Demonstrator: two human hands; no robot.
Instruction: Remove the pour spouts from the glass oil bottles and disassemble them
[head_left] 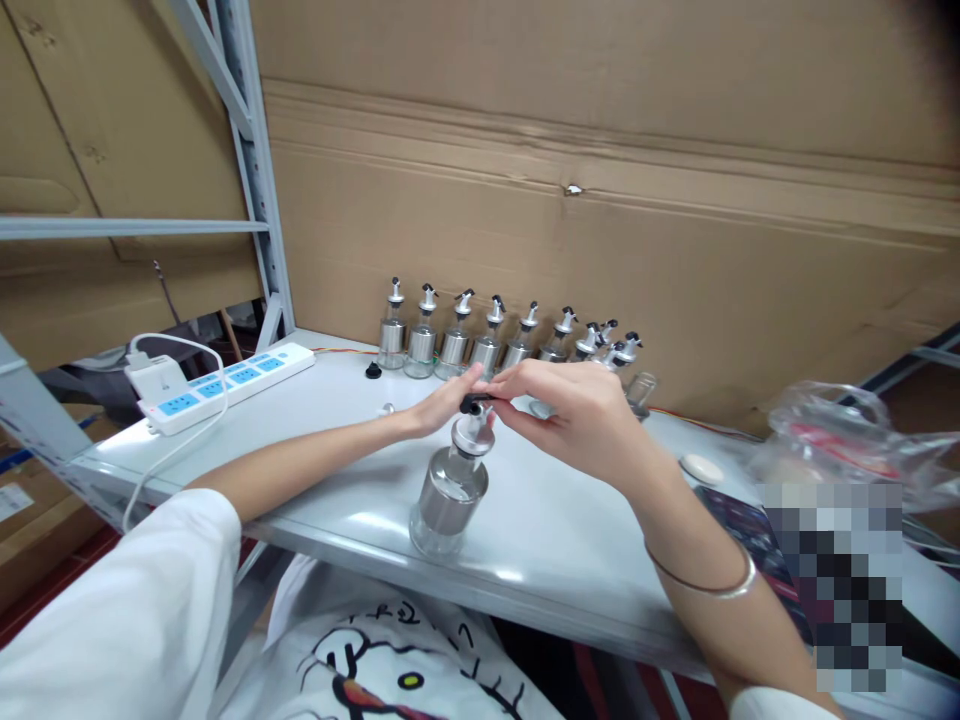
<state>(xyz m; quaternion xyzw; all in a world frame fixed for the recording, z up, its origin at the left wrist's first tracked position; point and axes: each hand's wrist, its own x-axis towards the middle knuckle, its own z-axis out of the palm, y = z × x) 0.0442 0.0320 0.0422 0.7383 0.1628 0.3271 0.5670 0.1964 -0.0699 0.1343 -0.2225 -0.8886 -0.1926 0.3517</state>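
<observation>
On the table [555, 530], mid-frame, a bottle [453, 492] leans up-right to its cap [474, 403], right hand [574, 408] pinching it, left hand [442, 403] alongside, hold unclear.

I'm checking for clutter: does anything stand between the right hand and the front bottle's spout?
Nothing visible does: the right hand touches the black spout tip of the front bottle. The left hand is beside it, not in between.

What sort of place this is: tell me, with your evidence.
Probably a makeshift workstation in a storeroom or small workshop: a metal rack frame, large cardboard sheeting behind the grey work surface, and a row of similar spouted bottles suggest it.
</observation>
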